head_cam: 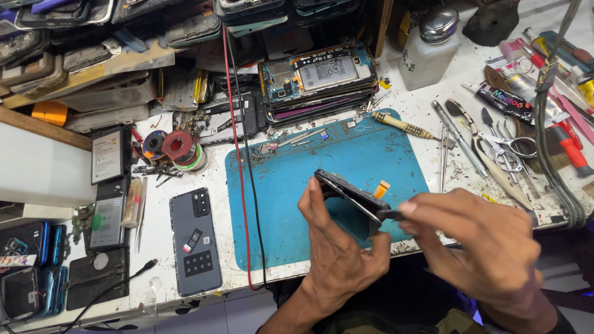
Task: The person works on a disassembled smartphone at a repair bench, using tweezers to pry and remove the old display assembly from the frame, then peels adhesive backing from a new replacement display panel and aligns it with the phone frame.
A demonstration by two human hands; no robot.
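The phone [349, 196], a thin dark slab with its back off and an orange ribbon cable [382, 188] sticking up from it, is held tilted on edge above the blue mat [291, 179] near the front of the table [161, 235].

Furthest left on the table, two flat batteries [108, 185] are laid one below the other, with spools of wire [176, 147] just beside them. A grey back cover [195, 241] is set flat between the batteries and the mat, and a red cable [238, 185] is run down along the mat's left edge.

Over the mat, the left hand [337, 247] is closed around the phone from below, fingers on its near edge and thumb on the lower corner. The phone is judged light and stiff, yet fragile: the glass face can crack if bent, the smooth sides are likely slippery, and the ribbon cable tears easily. It is best gripped by the long frame edges, clear of the cable and the open inside.

The right hand [489, 247] is pinched shut on a thin dark tool [391, 214], whose tip is set at the phone's lower right corner.

Further right, tweezers, scissors [510, 148] and a screwdriver [402, 125] are scattered on the table.
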